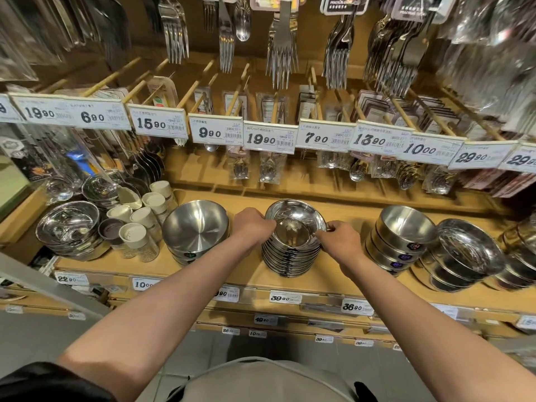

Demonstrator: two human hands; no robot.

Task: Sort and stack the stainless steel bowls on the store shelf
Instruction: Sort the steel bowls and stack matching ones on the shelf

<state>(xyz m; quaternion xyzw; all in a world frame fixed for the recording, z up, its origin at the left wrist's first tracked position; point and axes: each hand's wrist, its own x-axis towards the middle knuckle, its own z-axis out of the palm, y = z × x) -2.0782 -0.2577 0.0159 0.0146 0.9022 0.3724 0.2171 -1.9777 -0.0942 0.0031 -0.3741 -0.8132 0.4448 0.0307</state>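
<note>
A tall stack of shallow stainless steel bowls stands at the middle of the wooden shelf. My left hand grips the left rim of the top bowl. My right hand pinches its right rim. To the left sits a short stack of larger, deeper brushed steel bowls. Right of my hands are a stack of labelled steel bowls and a leaning stack of shiny bowls. More shiny bowls are piled at the far left.
Several small white-lidded jars stand between the left bowl piles. Packaged forks and spoons hang on pegs above, behind a row of price tags. Lower shelves with price labels run below the bowl shelf.
</note>
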